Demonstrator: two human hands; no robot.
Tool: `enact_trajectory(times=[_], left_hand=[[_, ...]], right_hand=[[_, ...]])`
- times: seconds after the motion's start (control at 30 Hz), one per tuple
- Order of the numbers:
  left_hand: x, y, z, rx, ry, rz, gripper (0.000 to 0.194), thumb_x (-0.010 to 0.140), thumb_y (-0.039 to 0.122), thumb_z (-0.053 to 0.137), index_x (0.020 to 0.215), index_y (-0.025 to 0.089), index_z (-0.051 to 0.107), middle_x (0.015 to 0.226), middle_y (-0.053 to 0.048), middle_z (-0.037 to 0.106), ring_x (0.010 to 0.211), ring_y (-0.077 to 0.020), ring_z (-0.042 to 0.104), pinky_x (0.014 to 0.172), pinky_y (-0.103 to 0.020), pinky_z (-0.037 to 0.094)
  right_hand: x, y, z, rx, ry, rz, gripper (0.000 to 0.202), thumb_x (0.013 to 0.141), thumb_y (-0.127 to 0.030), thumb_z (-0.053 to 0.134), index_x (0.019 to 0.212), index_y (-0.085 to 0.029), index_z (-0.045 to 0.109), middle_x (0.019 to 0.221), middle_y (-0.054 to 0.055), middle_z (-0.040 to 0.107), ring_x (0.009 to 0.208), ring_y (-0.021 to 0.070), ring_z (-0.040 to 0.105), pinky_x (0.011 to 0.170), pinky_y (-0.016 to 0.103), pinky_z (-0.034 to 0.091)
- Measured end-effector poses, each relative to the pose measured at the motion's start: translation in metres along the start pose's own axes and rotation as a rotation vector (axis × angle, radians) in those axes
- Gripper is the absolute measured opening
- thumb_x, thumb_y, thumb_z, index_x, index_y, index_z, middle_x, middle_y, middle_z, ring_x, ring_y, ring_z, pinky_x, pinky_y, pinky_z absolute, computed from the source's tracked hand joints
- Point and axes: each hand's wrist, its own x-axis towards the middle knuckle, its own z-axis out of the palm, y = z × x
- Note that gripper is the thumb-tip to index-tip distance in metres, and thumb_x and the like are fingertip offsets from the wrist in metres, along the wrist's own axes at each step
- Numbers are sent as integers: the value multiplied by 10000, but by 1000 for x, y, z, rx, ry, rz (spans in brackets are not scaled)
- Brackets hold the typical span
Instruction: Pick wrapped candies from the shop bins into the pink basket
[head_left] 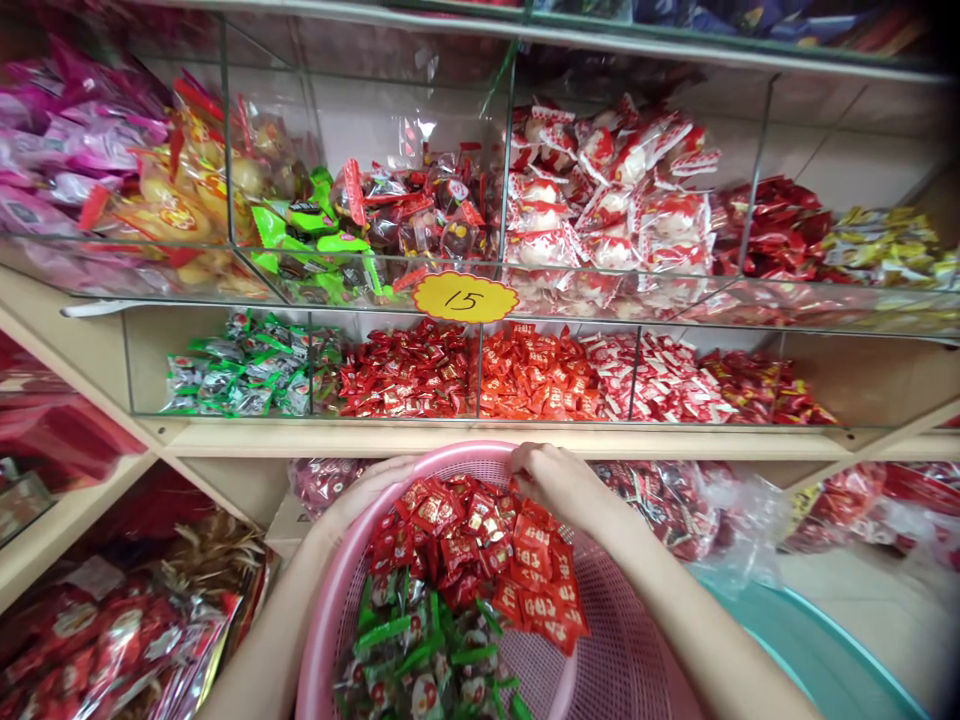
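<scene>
A pink mesh basket (337, 610) holds green-and-clear wrapped candies (420, 650), dark red ones (465, 530) and orange-red packets (536, 580). At its upper left rim is my left hand (367, 490), gripping the edge with the fingertips partly hidden. My right hand (551, 480) is closed at the far right part of the rim, knuckles up, over the orange-red packets; what its fingers hold, if anything, is hidden.
Glass-fronted shelf bins of wrapped candies (540, 370) stand just beyond the basket, above a wooden ledge (487, 438). A yellow tag (466, 298) reads 15. Bagged goods (660, 500) and a teal tub (810, 640) are lower right.
</scene>
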Motion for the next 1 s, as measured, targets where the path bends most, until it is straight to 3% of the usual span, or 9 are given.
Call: enact_trajectory(times=[0.13, 0.23, 0.43, 0.63, 0.73, 0.87, 1.0], left_hand=[[2, -3, -2, 15, 25, 1, 467, 566, 441, 689, 967, 201, 691, 1184, -38, 622, 1185, -250, 489, 1033, -306, 330], [5, -8, -5, -3, 12, 17, 472, 571, 433, 692, 987, 210, 687, 1211, -35, 603, 1199, -247, 474, 1041, -306, 316], [2, -9, -7, 67, 55, 43, 430, 594, 453, 681, 937, 195, 700, 1161, -47, 633, 1176, -250, 485, 1023, -303, 318], [-4, 12, -8, 278, -126, 56, 416, 727, 501, 556, 924, 154, 673, 885, -38, 696, 816, -191, 606, 734, -255, 443], [2, 29, -4, 479, -185, 212, 356, 762, 469, 514, 795, 151, 669, 785, -22, 674, 782, -177, 580, 707, -228, 415], [16, 45, 13, 928, -37, 288, 414, 797, 448, 430, 597, 139, 617, 550, -12, 579, 576, -165, 533, 561, -237, 357], [19, 56, 38, 1391, 207, 324, 412, 824, 424, 391, 666, 138, 643, 682, -121, 643, 681, -245, 609, 611, -297, 381]], right_hand=[[0, -5, 4, -72, -32, 22, 158, 771, -104, 479, 774, -193, 609, 795, 54, 646, 687, 173, 605, 577, 257, 360], [4, -3, 4, 8, -28, 15, 101, 810, -253, 532, 773, -203, 612, 793, 53, 644, 709, 172, 596, 588, 253, 353], [14, 11, 8, 233, -14, 70, 411, 853, -494, 422, 599, -193, 541, 543, -13, 515, 515, 110, 445, 514, 228, 286], [17, 17, 13, 305, 35, 88, 466, 837, -539, 405, 535, -189, 466, 502, -36, 411, 490, 95, 352, 501, 222, 251], [17, 17, 14, 342, 46, 76, 457, 830, -529, 424, 528, -187, 454, 503, -41, 404, 494, 91, 342, 507, 221, 254], [18, 18, 14, 395, 46, 60, 437, 821, -507, 450, 531, -182, 451, 508, -47, 415, 499, 84, 351, 510, 217, 258], [18, 19, 14, 408, 40, 68, 423, 810, -512, 462, 549, -180, 462, 516, -50, 419, 508, 84, 361, 513, 216, 264]])
